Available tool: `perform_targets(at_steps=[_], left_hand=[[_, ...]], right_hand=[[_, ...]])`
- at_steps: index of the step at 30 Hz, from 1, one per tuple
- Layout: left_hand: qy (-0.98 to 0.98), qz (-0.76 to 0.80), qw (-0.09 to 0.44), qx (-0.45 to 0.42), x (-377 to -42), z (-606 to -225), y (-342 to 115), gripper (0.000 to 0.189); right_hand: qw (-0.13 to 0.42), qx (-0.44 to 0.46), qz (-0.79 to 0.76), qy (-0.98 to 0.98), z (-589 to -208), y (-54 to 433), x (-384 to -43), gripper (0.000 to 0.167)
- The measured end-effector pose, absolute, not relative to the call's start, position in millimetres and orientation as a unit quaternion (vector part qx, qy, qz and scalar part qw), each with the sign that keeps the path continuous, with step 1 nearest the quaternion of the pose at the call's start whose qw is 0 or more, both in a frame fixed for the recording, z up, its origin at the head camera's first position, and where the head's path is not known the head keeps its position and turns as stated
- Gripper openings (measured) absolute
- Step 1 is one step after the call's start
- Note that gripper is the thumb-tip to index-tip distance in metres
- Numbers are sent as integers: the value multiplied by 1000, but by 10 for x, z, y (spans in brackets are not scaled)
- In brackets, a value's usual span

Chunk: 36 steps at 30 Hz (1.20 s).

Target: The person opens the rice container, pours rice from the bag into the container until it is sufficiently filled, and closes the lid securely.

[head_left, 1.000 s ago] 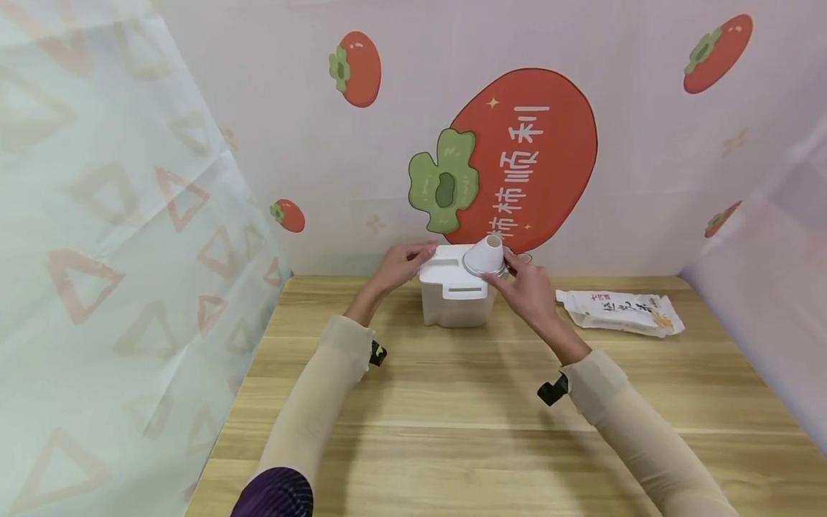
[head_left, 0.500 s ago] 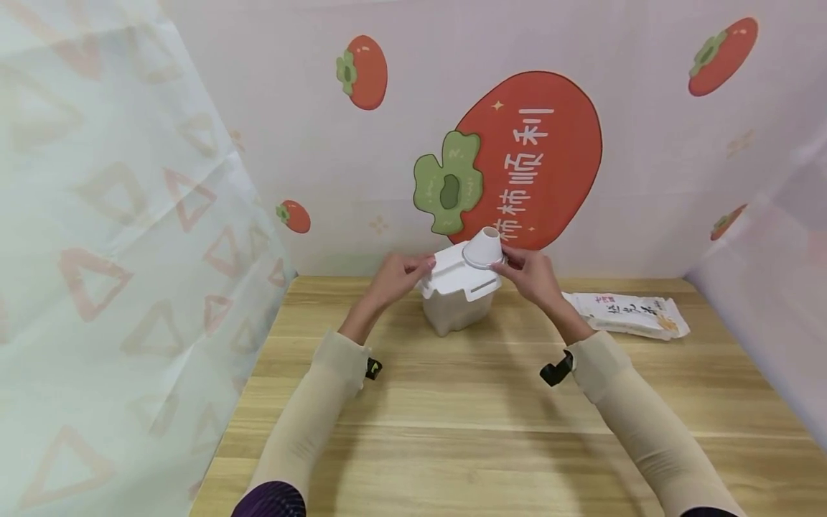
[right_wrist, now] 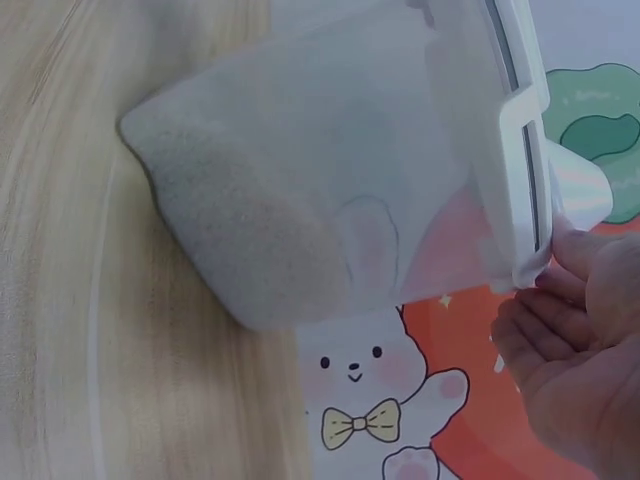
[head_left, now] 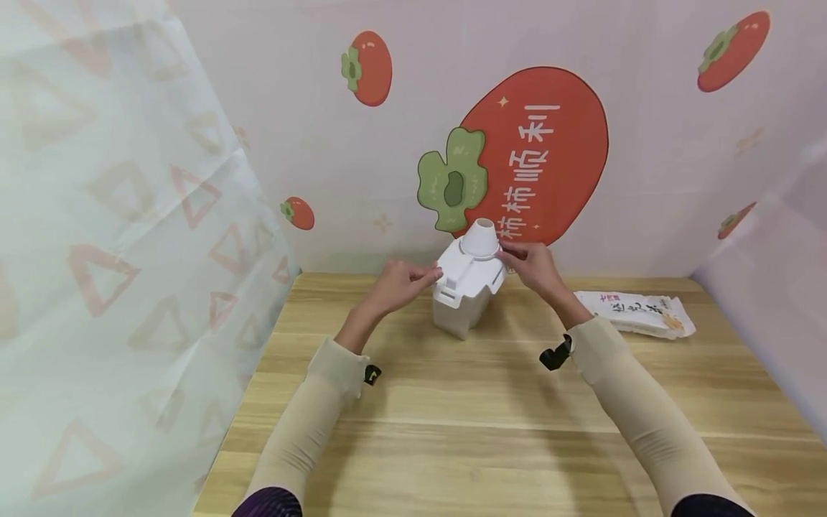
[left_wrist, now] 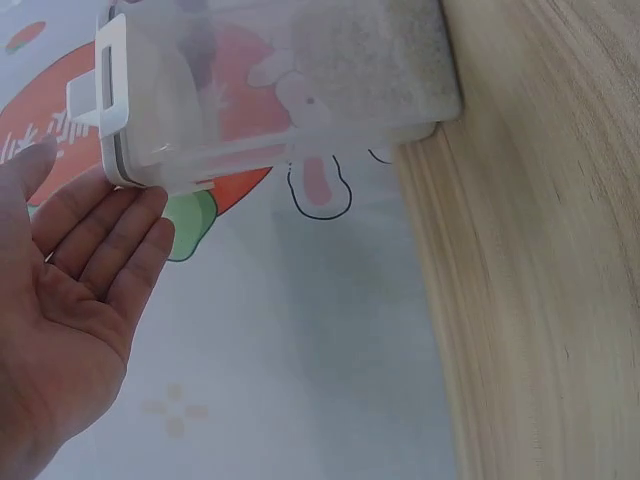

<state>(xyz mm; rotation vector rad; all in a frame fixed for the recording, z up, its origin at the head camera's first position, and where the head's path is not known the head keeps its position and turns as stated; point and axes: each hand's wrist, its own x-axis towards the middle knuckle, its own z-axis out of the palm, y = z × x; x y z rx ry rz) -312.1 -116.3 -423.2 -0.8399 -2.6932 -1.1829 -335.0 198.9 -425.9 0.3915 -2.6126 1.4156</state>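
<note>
A translucent rice storage container [head_left: 455, 316] with pale grains inside stands on the table near the back wall. Its white lid [head_left: 474, 276] has slotted side clips and carries a white cone-shaped cap [head_left: 481, 238]. At the lid's left edge, my left hand [head_left: 397, 287] touches with its fingertips; the left wrist view shows the palm facing up and the fingers only slightly bent [left_wrist: 110, 240]. On the opposite side my right hand [head_left: 533, 267] pinches the lid's edge, thumb by the cap and fingers [right_wrist: 540, 330] bent below the rim.
A white printed bag [head_left: 636, 314] lies on the wooden table [head_left: 452, 431] to the right, behind my right forearm. A patterned backdrop [head_left: 362, 158] rises directly behind the container, and patterned sheets [head_left: 142, 287] close off both sides.
The container has turned so that one narrow, clipped end now points toward me, and the cap has shifted toward the back. Both hands have followed its edges around.
</note>
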Motion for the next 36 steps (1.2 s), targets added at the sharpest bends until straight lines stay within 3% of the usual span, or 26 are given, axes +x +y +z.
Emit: perform_targets(at_steps=[8,15,20,26,36], left_hand=[[-853,-444,36,-272,-3184,-4203,-1186,33],[-845,-478,9,-239,-3375,-4203,-1187,54],[-841,-486,-40,-234,-3505,-4250,-1112,64],[-830,-496,-78,-243,-3610,-4301,-973,64],[-826,-499,-88,-247,-3651,-4351,-871,63]], right_hand=[[79,147,431,-887,-4232,1974,-3251,52],[55,119,336,-933,-4151,1851,-2947,96],[62,127,321,-936,-4155,1737,-2780,116],[102,150,332,-926,-4206,1623,-2735,115],[99,148,326,-929,-4231,1617,-2748,119]])
